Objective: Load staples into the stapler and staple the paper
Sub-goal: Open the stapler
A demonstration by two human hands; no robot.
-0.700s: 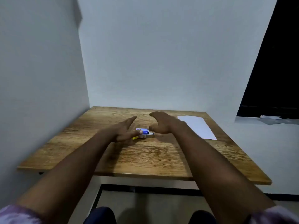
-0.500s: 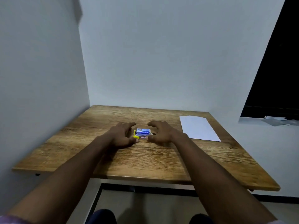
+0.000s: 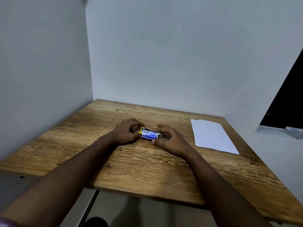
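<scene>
Filling most of the view, the white walls (image 3: pixel 164 54) meet in a corner behind a wooden table (image 3: pixel 147 169) that is pushed against them. On the right, behind the table's far corner, there is a dark opening (image 3: pixel 288 104) with a pale ledge under it. A white sheet of paper (image 3: pixel 211 135) lies flat on the right part of the table, well apart from the hands and with nothing on it. Two bare forearms reach from the bottom edge to the middle of the table. The left hand (image 3: pixel 125 132) rests on the wood with fingers curled, and its fingertips touch the left end of a small group of things; it hides part of them. The right hand (image 3: pixel 168 139) is also curled, its thumb and fingers closed on the right end, where a grey metal part shows. Between the hands lies a small blue and white staple box (image 3: pixel 149 135), and just behind it a yellow and black piece (image 3: pixel 143 129), perhaps the stapler; I cannot tell this surely.
</scene>
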